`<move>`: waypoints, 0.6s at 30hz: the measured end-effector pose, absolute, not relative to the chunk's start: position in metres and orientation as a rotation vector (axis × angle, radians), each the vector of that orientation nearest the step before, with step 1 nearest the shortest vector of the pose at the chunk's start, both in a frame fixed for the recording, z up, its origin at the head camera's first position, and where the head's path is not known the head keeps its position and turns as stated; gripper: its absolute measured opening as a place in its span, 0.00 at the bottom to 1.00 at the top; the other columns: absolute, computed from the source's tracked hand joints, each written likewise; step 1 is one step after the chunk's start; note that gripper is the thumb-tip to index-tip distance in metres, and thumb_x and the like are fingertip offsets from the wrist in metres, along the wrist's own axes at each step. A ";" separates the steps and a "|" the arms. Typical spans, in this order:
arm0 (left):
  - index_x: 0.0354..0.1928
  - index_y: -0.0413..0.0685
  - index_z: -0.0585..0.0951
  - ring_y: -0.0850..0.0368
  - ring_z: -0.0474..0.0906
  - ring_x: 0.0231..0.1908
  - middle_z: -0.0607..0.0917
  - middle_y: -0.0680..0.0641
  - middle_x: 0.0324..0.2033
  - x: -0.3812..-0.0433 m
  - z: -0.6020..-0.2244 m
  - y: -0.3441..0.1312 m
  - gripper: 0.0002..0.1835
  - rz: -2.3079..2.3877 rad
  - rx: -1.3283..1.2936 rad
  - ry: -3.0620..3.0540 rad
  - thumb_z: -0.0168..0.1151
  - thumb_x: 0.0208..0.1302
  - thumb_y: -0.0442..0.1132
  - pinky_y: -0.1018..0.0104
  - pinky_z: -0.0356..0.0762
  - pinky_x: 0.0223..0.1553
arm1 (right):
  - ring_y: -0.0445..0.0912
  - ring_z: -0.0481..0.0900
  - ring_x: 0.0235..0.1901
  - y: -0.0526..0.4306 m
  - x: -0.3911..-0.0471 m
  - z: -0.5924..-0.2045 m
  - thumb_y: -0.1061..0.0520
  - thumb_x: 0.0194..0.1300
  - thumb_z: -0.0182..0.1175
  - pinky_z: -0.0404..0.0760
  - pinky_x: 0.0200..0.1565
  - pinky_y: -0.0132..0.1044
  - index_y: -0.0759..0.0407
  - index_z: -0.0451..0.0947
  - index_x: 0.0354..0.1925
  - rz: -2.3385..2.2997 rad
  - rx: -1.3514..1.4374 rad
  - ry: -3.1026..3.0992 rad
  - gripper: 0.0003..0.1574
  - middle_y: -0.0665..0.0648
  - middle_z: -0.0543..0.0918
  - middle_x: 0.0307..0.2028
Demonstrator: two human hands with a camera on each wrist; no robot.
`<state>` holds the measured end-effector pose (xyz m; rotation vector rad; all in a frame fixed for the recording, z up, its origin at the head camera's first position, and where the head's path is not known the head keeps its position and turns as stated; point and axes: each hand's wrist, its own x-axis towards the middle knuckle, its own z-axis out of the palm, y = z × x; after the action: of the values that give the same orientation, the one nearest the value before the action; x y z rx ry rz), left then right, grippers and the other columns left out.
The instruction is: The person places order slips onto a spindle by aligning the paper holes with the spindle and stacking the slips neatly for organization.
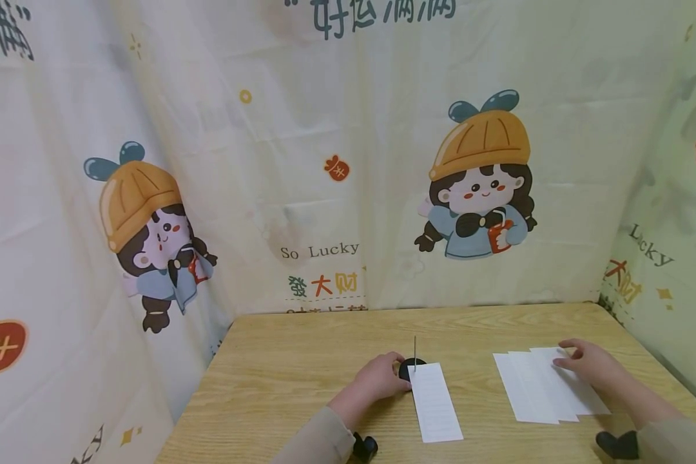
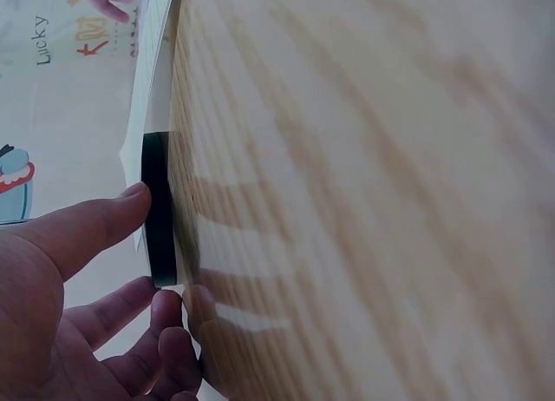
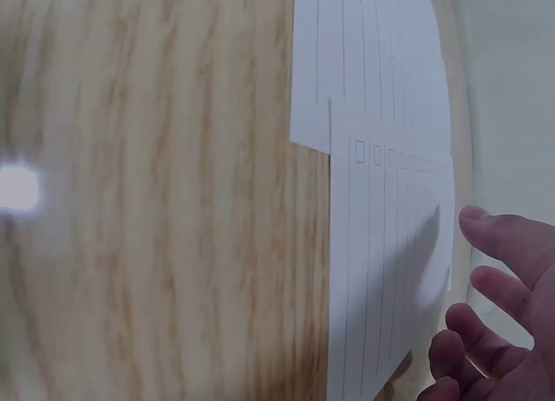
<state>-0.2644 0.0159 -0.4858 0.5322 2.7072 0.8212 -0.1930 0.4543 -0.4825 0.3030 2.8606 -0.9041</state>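
Observation:
On the wooden table stands a bill spike (image 1: 405,370), a thin upright metal pin on a flat round black base. My left hand (image 1: 383,376) holds that base from its left side, thumb at one edge and fingers at another, as the black disc (image 2: 159,210) in the left wrist view confirms. A white paper slip (image 1: 436,409) lies with its top end at the pin, covering part of the base. To the right, several white slips (image 1: 533,393) overlap in a fan. Over their upper right end hovers my right hand (image 1: 594,366), fingers loosely bent and holding nothing; ruled lines and small boxes mark the slips (image 3: 381,245).
The wooden tabletop (image 1: 284,374) extends left of the spike and between it and the fanned slips. A cream printed curtain (image 1: 383,212) hangs behind the table and along both sides. Black wrist straps (image 1: 364,446) show at both sleeves.

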 end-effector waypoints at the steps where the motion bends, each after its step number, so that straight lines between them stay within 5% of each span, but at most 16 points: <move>1: 0.56 0.51 0.79 0.58 0.69 0.28 0.75 0.55 0.27 -0.264 -0.486 0.016 0.28 0.823 0.533 2.708 0.76 0.53 0.49 0.61 0.68 0.33 | 0.55 0.75 0.37 0.455 -0.194 -0.483 0.39 0.61 0.68 0.74 0.35 0.45 0.79 0.63 0.60 -0.905 0.311 2.854 0.51 0.72 0.77 0.40; 18: 0.56 0.48 0.79 0.58 0.70 0.30 0.76 0.55 0.28 -0.264 -0.483 0.015 0.29 0.836 0.568 2.709 0.77 0.52 0.47 0.61 0.70 0.36 | 0.71 0.75 0.46 0.456 -0.201 -0.486 0.43 0.62 0.67 0.74 0.46 0.61 0.85 0.63 0.58 -0.753 0.238 2.877 0.49 0.83 0.73 0.47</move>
<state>-0.2636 0.0148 -0.4829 0.5682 2.7094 0.8363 -0.2010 0.4564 -0.4856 0.2375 2.8767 -0.7531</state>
